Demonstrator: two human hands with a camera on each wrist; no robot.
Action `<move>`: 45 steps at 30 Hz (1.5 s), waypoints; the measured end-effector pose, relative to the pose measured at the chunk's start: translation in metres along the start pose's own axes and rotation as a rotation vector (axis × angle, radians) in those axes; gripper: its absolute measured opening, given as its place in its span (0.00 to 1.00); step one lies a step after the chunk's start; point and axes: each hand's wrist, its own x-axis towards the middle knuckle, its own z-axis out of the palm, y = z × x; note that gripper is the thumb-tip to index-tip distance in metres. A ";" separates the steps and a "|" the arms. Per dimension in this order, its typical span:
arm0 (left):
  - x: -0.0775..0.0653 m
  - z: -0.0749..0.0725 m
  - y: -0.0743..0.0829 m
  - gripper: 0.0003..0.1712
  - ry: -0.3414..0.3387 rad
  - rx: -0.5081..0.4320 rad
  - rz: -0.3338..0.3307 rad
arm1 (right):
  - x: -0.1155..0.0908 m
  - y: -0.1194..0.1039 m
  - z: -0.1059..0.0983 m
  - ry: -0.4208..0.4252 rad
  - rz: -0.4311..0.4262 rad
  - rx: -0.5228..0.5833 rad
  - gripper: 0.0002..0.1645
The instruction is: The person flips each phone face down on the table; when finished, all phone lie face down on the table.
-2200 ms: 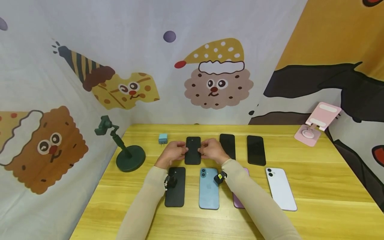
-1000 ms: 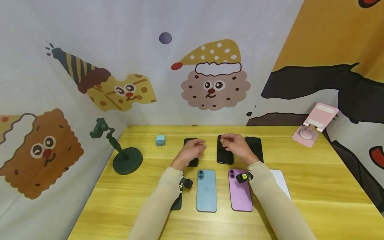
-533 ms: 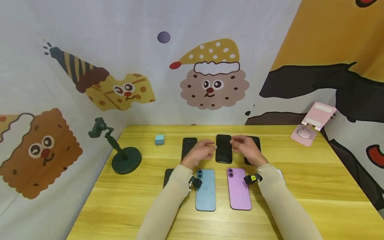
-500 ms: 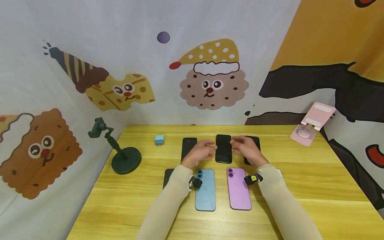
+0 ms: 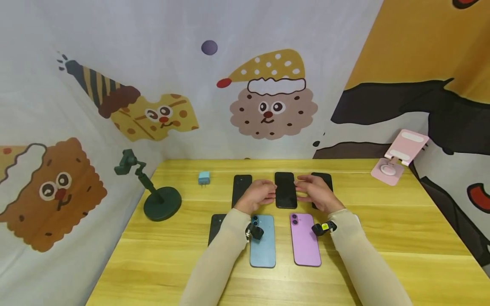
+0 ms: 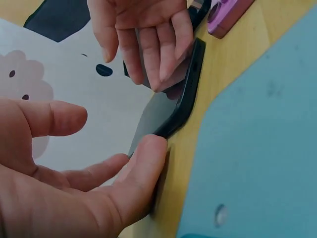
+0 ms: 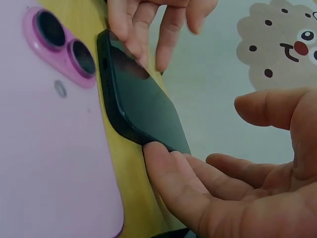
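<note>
A black phone (image 5: 286, 190) lies in the middle of the back row with its dark glossy screen up. At its left edge is my left hand (image 5: 261, 195), fingertips touching the side in the left wrist view and thumb (image 6: 64, 118) held away. My right hand (image 5: 316, 192) touches the opposite edge; in the right wrist view its fingers (image 7: 166, 166) meet the phone's side and its thumb (image 7: 267, 108) stands off. Left of them lies another black phone (image 5: 242, 187), camera side up. A third dark phone (image 5: 326, 180) is partly hidden behind my right hand.
In the front row are a blue phone (image 5: 263, 250), a purple phone (image 5: 306, 244) and a black phone (image 5: 216, 225) partly under my left sleeve. A blue charger plug (image 5: 204, 177) and green stand (image 5: 162, 204) are at left. A pink phone stand (image 5: 394, 161) is back right.
Both hands have left the back-left black phone and moved right to the middle one. In the last half second their fingers have shifted slightly along its edges.
</note>
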 end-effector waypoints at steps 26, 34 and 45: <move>0.002 -0.004 -0.009 0.28 -0.023 -0.072 0.085 | 0.002 -0.004 0.029 -0.045 -0.002 0.018 0.40; -0.001 -0.001 -0.006 0.28 -0.116 -0.116 0.085 | -0.002 -0.008 0.028 -0.057 0.004 0.053 0.42; 0.003 0.008 -0.010 0.29 -0.163 -0.118 0.082 | -0.002 -0.012 0.032 -0.014 0.001 0.066 0.38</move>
